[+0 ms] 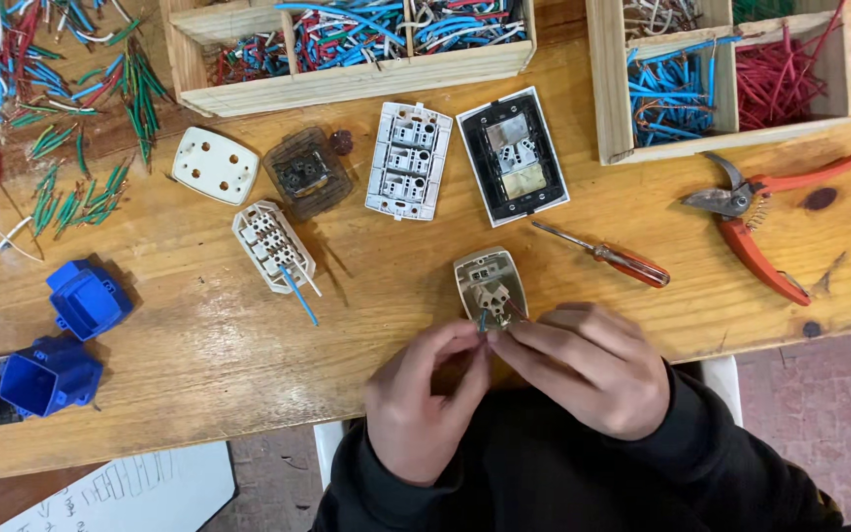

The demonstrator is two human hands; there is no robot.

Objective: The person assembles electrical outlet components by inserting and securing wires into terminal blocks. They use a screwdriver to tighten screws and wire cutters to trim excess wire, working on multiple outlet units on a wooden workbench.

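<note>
Socket module [490,288], beige, lies close to the workbench's [248,335] near edge, bare wood to its left. Red-handled screwdriver [603,256] just right of it; red pruning pliers [760,217] further right; white switch plate [408,161] and black-framed one [512,156] behind. Left hand [424,399] and right hand [583,366] meet at the module's near end, fingertips pinched together on thin wires [490,320].

Socket module [490,286] on worktop [248,335] edge; screwdriver [603,256] just right, pruning shears [760,217] farther right, junction boxes [71,335] far left.
</note>
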